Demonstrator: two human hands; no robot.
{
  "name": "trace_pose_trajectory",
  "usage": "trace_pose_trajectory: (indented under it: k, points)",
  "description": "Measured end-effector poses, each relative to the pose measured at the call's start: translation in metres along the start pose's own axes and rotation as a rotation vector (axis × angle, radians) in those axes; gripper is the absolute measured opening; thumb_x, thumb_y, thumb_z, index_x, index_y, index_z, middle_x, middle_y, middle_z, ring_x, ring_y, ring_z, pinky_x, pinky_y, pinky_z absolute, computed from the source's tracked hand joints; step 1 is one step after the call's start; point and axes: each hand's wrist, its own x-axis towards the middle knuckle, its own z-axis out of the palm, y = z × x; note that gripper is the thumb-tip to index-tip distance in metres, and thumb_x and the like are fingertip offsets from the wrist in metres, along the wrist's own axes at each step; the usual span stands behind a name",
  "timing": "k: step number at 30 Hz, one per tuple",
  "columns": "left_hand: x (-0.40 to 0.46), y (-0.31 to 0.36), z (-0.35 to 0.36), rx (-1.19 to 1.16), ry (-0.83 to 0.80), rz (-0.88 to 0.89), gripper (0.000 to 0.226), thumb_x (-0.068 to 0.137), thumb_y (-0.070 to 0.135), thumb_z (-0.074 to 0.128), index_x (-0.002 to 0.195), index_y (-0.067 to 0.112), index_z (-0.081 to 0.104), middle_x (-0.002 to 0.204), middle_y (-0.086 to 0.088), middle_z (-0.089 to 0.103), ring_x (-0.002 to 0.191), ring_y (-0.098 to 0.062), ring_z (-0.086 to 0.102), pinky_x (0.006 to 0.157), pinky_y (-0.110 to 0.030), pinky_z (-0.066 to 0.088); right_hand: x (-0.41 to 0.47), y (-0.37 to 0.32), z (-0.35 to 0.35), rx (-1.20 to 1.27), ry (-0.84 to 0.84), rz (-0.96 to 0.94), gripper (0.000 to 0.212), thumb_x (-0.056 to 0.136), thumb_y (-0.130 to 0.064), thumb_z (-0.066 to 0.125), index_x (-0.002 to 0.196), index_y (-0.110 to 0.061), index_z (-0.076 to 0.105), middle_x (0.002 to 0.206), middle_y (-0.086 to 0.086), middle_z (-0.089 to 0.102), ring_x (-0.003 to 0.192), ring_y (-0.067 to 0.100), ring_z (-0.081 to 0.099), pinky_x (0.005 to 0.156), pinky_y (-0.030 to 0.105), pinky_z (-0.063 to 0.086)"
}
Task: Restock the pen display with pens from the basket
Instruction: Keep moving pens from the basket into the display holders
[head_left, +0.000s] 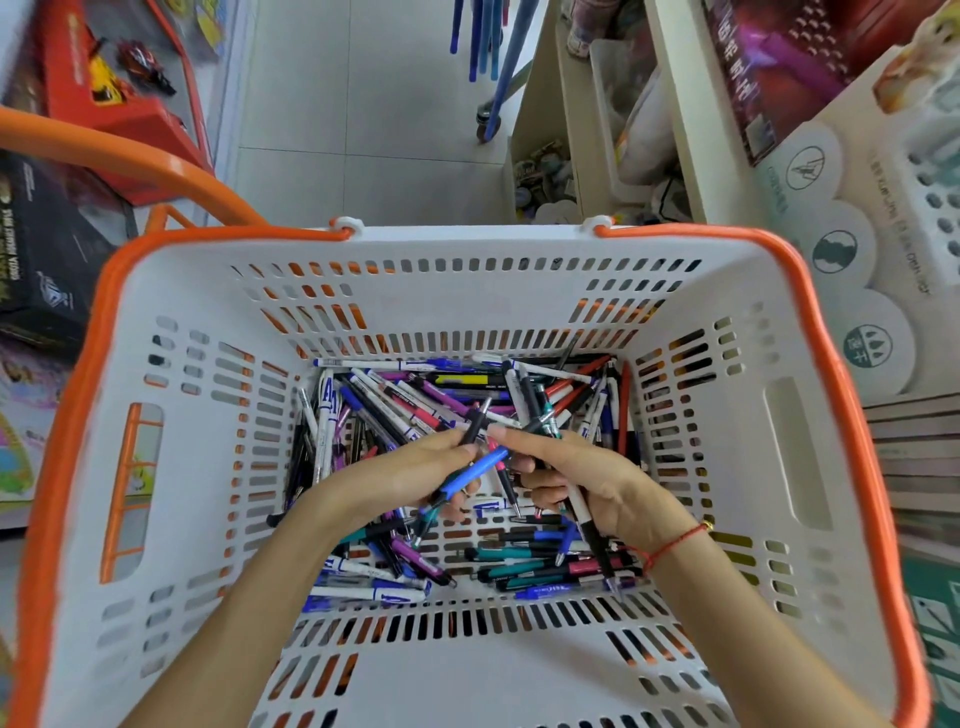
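A white slotted basket (171, 467) with an orange rim fills the view. On its bottom lies a heap of loose pens (415, 395) in blue, purple, black, red and teal. Both my hands are down inside it. My left hand (410, 478) grips a small bunch of pens, among them a blue pen (475, 470) and a black one that sticks up past the fingers. My right hand (587, 483) holds several pens too, with a black-and-white pen (589, 525) running down past the palm. The two hands almost touch at the fingertips. A white pen display (930, 208) with rows of holes stands at the right.
Shelves with boxed goods (753, 78) rise at the upper right beside the display. Red and black toy boxes (62, 171) line the left side. Grey tiled floor (363, 114) lies beyond the basket. Stacked notebooks (914, 452) sit at the right edge.
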Motion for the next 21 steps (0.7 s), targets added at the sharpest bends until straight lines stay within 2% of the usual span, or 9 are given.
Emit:
trace_pose_trajectory:
  k: [3, 6, 8, 10, 13, 16, 18, 19, 21]
  points:
    - [0.001, 0.0, -0.005, -0.109, 0.023, 0.011, 0.014, 0.106, 0.023, 0.035, 0.106, 0.027, 0.049, 0.077, 0.0, 0.048, 0.055, -0.007, 0.043, 0.059, -0.023, 0.048, 0.001, -0.004, -0.003, 0.216, 0.035, -0.066, 0.026, 0.09, -0.032, 0.065, 0.073, -0.016, 0.055, 0.06, -0.003, 0.047, 0.041, 0.004, 0.026, 0.039, 0.014, 0.023]
    - [-0.002, 0.002, -0.009, -0.11, -0.011, 0.019, 0.023, 0.105, 0.031, 0.036, 0.108, 0.017, 0.053, 0.073, 0.001, 0.049, 0.05, -0.007, 0.04, 0.053, -0.021, 0.043, 0.002, -0.001, -0.001, 0.092, 0.043, -0.123, 0.023, 0.095, -0.027, 0.061, 0.08, -0.011, 0.058, 0.063, -0.003, 0.05, 0.041, 0.005, 0.027, 0.041, 0.016, 0.022]
    - [-0.006, 0.003, -0.01, -0.087, -0.078, 0.007, 0.033, 0.103, 0.037, 0.038, 0.113, 0.011, 0.057, 0.078, -0.001, 0.056, 0.053, -0.008, 0.049, 0.058, -0.024, 0.051, 0.0, 0.001, 0.004, -0.026, 0.007, -0.149, 0.026, 0.096, -0.028, 0.06, 0.077, -0.011, 0.057, 0.06, -0.003, 0.047, 0.044, 0.006, 0.026, 0.042, 0.017, 0.023]
    - [-0.011, 0.003, -0.011, -0.028, -0.176, -0.014, 0.033, 0.103, 0.032, 0.041, 0.123, 0.01, 0.054, 0.088, -0.002, 0.059, 0.06, -0.008, 0.056, 0.067, -0.025, 0.055, -0.001, 0.0, 0.008, -0.092, -0.014, -0.15, 0.032, 0.097, -0.031, 0.058, 0.071, -0.012, 0.054, 0.055, -0.005, 0.043, 0.044, 0.007, 0.026, 0.043, 0.017, 0.023]
    - [-0.012, -0.001, -0.018, -0.071, -0.232, -0.016, 0.03, 0.103, 0.02, 0.042, 0.128, 0.006, 0.05, 0.086, 0.0, 0.058, 0.066, -0.008, 0.058, 0.071, -0.026, 0.055, 0.0, -0.003, 0.003, 0.058, -0.016, -0.053, 0.03, 0.099, -0.031, 0.054, 0.076, -0.012, 0.048, 0.058, -0.003, 0.041, 0.042, 0.006, 0.025, 0.042, 0.017, 0.02]
    - [0.0, -0.003, -0.022, -0.379, -0.025, 0.04, 0.024, 0.102, 0.016, 0.041, 0.12, 0.003, 0.051, 0.07, 0.001, 0.051, 0.054, -0.008, 0.048, 0.056, -0.021, 0.051, 0.001, -0.004, -0.008, 0.391, -0.094, 0.004, 0.018, 0.096, -0.021, 0.05, 0.083, -0.01, 0.044, 0.066, 0.002, 0.045, 0.039, 0.005, 0.025, 0.037, 0.015, 0.019]
    - [0.005, -0.003, -0.023, -0.528, 0.122, 0.082, 0.019, 0.101, 0.023, 0.046, 0.109, 0.008, 0.054, 0.061, 0.005, 0.041, 0.046, -0.005, 0.036, 0.042, -0.016, 0.038, 0.002, -0.004, -0.01, 0.519, -0.248, 0.017, 0.013, 0.095, -0.019, 0.048, 0.087, -0.009, 0.046, 0.068, 0.004, 0.047, 0.036, 0.004, 0.03, 0.034, 0.013, 0.022]
    - [0.007, -0.004, -0.023, -0.554, 0.181, 0.098, 0.02, 0.099, 0.028, 0.051, 0.105, 0.01, 0.057, 0.059, 0.006, 0.037, 0.044, -0.004, 0.031, 0.039, -0.015, 0.032, 0.002, -0.004, -0.009, 0.555, -0.346, 0.018, 0.012, 0.097, -0.019, 0.048, 0.093, -0.007, 0.048, 0.068, 0.004, 0.049, 0.035, 0.004, 0.034, 0.033, 0.013, 0.024]
    - [0.007, -0.003, -0.025, -0.594, 0.24, 0.133, 0.031, 0.093, 0.039, 0.059, 0.11, 0.013, 0.062, 0.056, 0.008, 0.03, 0.041, -0.004, 0.025, 0.036, -0.015, 0.025, 0.002, -0.004, -0.008, 0.51, -0.511, 0.019, 0.019, 0.1, -0.02, 0.045, 0.104, -0.004, 0.056, 0.069, 0.005, 0.053, 0.037, 0.003, 0.04, 0.033, 0.013, 0.031]
